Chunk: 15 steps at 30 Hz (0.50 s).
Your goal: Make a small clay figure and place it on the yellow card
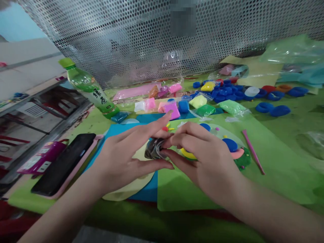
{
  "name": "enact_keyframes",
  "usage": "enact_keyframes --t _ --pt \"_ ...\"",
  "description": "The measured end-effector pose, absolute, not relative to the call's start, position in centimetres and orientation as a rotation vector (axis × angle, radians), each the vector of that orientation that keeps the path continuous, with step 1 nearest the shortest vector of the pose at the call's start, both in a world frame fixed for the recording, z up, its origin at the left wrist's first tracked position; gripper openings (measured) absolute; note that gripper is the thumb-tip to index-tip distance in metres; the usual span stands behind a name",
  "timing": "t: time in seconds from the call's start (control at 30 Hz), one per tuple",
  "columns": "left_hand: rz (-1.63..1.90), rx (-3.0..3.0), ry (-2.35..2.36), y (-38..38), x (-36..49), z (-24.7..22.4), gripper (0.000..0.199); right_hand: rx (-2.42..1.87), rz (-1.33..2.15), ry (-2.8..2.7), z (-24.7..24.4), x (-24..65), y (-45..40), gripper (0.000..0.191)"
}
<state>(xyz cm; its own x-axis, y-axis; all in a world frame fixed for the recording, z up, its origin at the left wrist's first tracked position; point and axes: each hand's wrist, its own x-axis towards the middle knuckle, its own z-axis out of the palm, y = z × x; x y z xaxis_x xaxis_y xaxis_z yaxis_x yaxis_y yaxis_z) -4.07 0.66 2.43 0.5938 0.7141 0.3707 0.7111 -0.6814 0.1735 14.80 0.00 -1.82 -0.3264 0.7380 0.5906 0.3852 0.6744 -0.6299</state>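
Note:
Between my hands is a small, dark packet (152, 149), which looks like black clay in shiny clear plastic. My left hand (124, 155) holds it from the left, thumb below and index finger stretched out above. The fingertips of my right hand (207, 152) are pinched together on the packet's right side. Beneath my hands lie a green sheet (187, 195) and a pale yellow round piece (118, 192) on a blue sheet (144, 194). A clay picture with a blue oval (230, 145) and a dark green lump (244, 158) is partly hidden behind my right hand.
A pink stick tool (253, 152) lies on the right. Clay packs, including a purple one (172, 110) and a green one (206, 110), sit behind, near blue lids (225, 91). A green tea bottle (88, 89), black phone (65, 163) and purple pouch (42, 157) are left. Perforated metal (141, 37) stands behind.

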Motion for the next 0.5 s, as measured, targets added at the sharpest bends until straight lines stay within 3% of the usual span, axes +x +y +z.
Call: enact_keyframes --t 0.4,0.5 --pt "0.766 2.819 1.246 0.4 -3.61 2.13 0.07 -0.854 0.424 -2.003 -2.03 14.81 0.15 0.007" --pt "0.778 2.688 1.221 0.46 -3.87 1.86 0.071 -0.868 0.578 -1.964 -1.67 14.85 0.37 0.005"
